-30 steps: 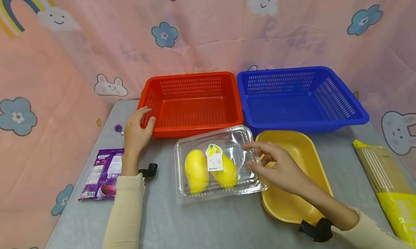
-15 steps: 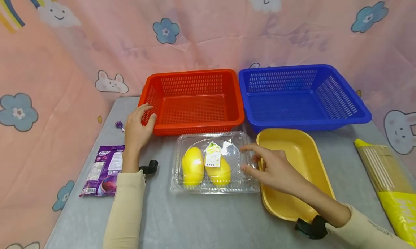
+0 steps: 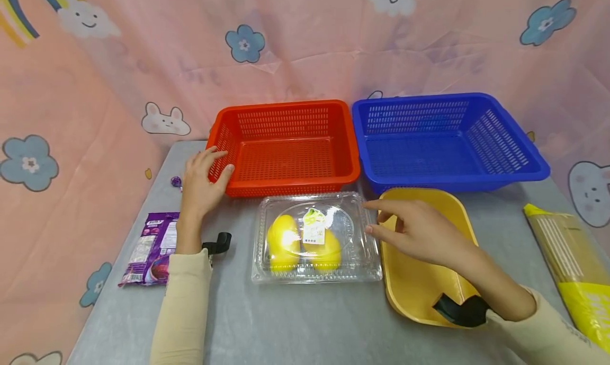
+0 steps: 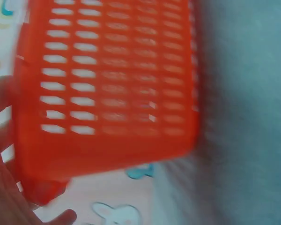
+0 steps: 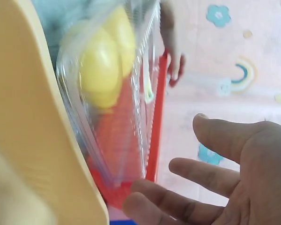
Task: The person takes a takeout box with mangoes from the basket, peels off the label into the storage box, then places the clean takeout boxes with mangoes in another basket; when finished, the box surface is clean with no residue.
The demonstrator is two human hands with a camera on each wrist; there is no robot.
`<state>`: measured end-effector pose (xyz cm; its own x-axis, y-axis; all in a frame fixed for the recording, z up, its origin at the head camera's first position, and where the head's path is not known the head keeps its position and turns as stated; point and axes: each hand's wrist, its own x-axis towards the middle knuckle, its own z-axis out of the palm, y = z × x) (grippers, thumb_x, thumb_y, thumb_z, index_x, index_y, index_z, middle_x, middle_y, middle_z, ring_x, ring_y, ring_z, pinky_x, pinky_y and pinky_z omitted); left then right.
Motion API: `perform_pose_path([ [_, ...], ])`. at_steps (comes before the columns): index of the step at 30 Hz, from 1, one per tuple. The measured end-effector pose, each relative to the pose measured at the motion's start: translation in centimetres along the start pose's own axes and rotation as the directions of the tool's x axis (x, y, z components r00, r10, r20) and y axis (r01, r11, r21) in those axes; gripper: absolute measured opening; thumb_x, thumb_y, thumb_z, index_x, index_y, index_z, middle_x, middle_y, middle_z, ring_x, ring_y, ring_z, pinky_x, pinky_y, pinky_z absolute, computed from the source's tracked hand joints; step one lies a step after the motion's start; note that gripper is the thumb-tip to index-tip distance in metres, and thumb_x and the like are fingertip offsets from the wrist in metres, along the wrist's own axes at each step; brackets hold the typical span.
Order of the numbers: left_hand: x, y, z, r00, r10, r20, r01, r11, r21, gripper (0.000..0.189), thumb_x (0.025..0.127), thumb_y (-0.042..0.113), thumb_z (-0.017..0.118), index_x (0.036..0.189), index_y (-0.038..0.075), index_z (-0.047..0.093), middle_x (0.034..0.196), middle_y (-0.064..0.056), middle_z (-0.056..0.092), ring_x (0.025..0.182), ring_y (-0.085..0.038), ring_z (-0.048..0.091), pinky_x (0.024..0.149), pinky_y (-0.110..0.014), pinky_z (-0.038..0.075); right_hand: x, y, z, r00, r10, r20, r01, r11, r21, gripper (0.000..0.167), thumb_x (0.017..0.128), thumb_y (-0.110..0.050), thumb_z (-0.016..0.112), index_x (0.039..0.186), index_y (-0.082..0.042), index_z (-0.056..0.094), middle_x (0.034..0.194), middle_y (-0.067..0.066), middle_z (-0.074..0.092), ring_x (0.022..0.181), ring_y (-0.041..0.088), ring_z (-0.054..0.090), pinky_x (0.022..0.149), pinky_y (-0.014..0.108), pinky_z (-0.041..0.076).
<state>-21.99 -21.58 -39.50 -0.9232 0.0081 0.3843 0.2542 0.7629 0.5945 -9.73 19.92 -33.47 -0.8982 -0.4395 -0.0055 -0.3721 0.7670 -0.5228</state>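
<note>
On the grey table [image 3: 305, 322], a clear plastic box [image 3: 355, 238] with two yellow mangoes [image 3: 284, 243] inside sat in front of the red basket [image 3: 286, 185], just beside the yellow tub [image 3: 429, 285]. The right hand [image 3: 424, 230] hung over the tub near the box's right edge, loosely spread and pinching nothing. The left hand [image 3: 200, 185] was at the basket's left rim, thumb apart from the fingers; whether it touched could not be told. Lifting the box by one edge would probably tilt it and roll the mangoes; a low sweep rightward might knock the tub.
</note>
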Motion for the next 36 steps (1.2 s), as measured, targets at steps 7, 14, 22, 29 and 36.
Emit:
perform_pose_path([
  [7,-0.3,3.6,-1.6,0.977,0.212,-0.03,-0.214,0.965,-0.151,0.038,0.09,0.027,0.072,0.125,0.013,0.072,0.137,-0.011,0.063,0.135,-0.031,0.049,0.116,-0.06,0.033,0.4,2.0,-0.3,0.997,-0.025,-0.07,0.029,0.998,0.052,0.033,0.096,-0.028,0.071,0.126,-0.013,0.072,0.095,-0.002,0.074,0.078,0.01,0.063,0.067,0.024,0.053],
  [14,-2.0,7.2,-2.7,0.859,0.319,0.401,-0.168,0.915,-0.368,0.034,0.091,0.022,0.076,0.125,0.02,0.072,0.121,0.003,0.072,0.112,-0.019,0.065,0.101,-0.049,0.051,0.7,2.8,-0.1,0.995,-0.051,-0.087,0.055,0.998,0.044,0.026,0.097,-0.027,0.07,0.12,-0.015,0.074,0.094,-0.007,0.073,0.087,0.009,0.064,0.077,0.027,0.056],
  [22,-2.7,8.3,-2.4,0.653,0.296,0.697,-0.112,0.948,-0.298,0.047,0.09,0.022,0.079,0.135,0.016,0.066,0.136,-0.004,0.067,0.125,-0.026,0.062,0.107,-0.053,0.05,1.6,2.3,0.4,0.994,-0.081,-0.077,0.087,0.993,0.084,0.027,0.097,-0.024,0.069,0.123,-0.014,0.073,0.1,-0.008,0.074,0.092,0.01,0.067,0.086,0.038,0.057],
  [29,-2.3,7.7,-1.4,0.59,0.315,0.744,-0.155,0.948,-0.278,0.054,0.087,0.016,0.08,0.139,0.014,0.062,0.141,-0.003,0.063,0.123,-0.023,0.059,0.104,-0.048,0.052,3.4,1.6,1.5,0.985,-0.115,-0.128,0.13,0.985,0.115,0.029,0.092,-0.02,0.076,0.121,-0.013,0.075,0.1,-0.002,0.071,0.093,0.02,0.061,0.081,0.039,0.052],
  [36,-2.0,6.1,0.1,0.541,0.308,0.783,-0.04,0.939,-0.342,0.06,0.084,0.013,0.083,0.14,0.016,0.06,0.138,-0.002,0.062,0.106,-0.024,0.054,0.091,-0.039,0.052,6.0,0.5,3.9,0.977,-0.156,-0.146,0.184,0.961,0.205,0.029,0.085,-0.018,0.083,0.113,-0.016,0.079,0.104,0.006,0.071,0.097,0.023,0.048,0.077,0.038,0.029],
])
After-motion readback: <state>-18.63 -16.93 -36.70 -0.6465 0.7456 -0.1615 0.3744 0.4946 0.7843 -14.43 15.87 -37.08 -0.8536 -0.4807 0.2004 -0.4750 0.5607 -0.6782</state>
